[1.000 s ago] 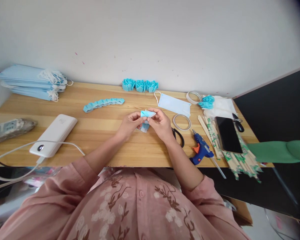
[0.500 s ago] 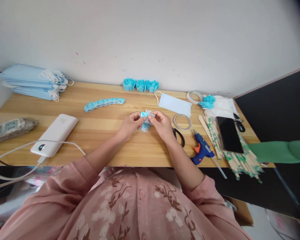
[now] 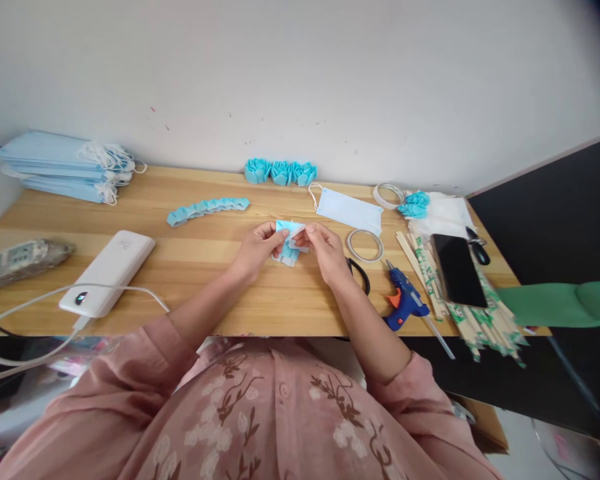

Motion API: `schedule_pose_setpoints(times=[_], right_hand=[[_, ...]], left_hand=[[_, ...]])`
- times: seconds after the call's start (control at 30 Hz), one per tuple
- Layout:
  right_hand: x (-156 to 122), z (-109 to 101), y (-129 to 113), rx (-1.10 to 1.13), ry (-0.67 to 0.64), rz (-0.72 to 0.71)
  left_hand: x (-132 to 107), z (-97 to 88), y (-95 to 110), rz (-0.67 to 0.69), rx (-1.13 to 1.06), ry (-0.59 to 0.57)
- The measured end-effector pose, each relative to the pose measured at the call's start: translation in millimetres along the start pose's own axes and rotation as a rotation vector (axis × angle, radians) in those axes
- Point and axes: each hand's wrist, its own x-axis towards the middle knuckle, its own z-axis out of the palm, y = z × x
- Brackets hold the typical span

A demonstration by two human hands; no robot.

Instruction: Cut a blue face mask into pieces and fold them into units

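Note:
Between my hands is a small blue piece of mask fabric [image 3: 287, 248], partly folded, with pale edges. My left hand [image 3: 259, 249] pinches its left side between thumb and fingers. At the upper right, my right hand [image 3: 326, 249] grips a whitish corner of the same piece. A pair of scissors [image 3: 363, 277] with black handles lies partly hidden beside my right wrist. Just right of that hand is a narrow roll of tape [image 3: 365, 245]. Behind my hands, a flat light-blue face mask [image 3: 350, 210] lies on the table.
Blue fabric roses [image 3: 281, 173] stand by the wall, and a folded blue strip [image 3: 209, 210] lies to the left. Stacked masks [image 3: 65, 163], a power bank [image 3: 107, 273] and its cable occupy the left. A blue glue gun [image 3: 404, 297], wrapped chopsticks [image 3: 485, 327] and a phone [image 3: 459, 270] lie right.
The blue piece was held folded tighter, with both thumbs close together. Now my right hand has moved slightly right, drawing a pale corner outward and spreading the fabric.

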Motion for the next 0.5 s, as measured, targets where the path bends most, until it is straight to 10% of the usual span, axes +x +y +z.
schedule_pose_setpoints(times=[0.5], right_hand=[[2.0, 7.9, 8.7, -0.112, 0.074, -0.095]], left_hand=[[-0.8, 4.5, 0.9, 0.045, 0.074, 0.017]])
